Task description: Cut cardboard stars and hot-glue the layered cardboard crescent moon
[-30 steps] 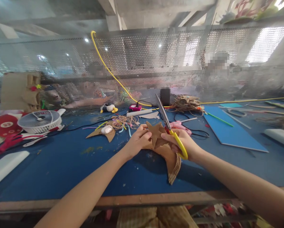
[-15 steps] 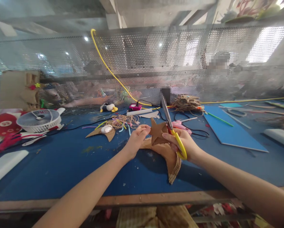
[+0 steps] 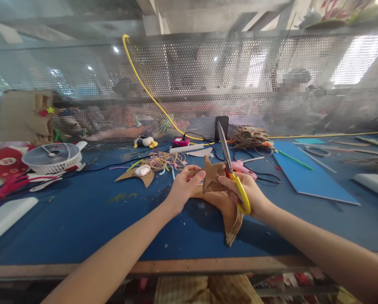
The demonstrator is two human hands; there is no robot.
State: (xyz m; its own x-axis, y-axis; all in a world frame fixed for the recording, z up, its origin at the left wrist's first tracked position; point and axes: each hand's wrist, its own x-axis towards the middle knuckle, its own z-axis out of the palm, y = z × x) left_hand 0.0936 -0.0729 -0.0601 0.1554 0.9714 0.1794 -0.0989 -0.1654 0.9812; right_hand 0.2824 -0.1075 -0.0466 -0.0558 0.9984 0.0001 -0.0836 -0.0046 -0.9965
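Left hand (image 3: 185,188) holds a brown cardboard star (image 3: 211,175), right hand (image 3: 247,192) yellow-handled scissors (image 3: 228,159), behind the front edge of the blue table (image 3: 176,240).

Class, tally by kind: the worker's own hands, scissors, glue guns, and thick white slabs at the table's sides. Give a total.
Left hand and right hand: 2
Scissors: 1
Glue gun: 1
Left slab and right slab: 2
Total: 6

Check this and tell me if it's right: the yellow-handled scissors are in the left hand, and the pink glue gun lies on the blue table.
Not quite: the yellow-handled scissors are in the right hand, not the left hand, as the head view shows. The pink glue gun does lie on the blue table.
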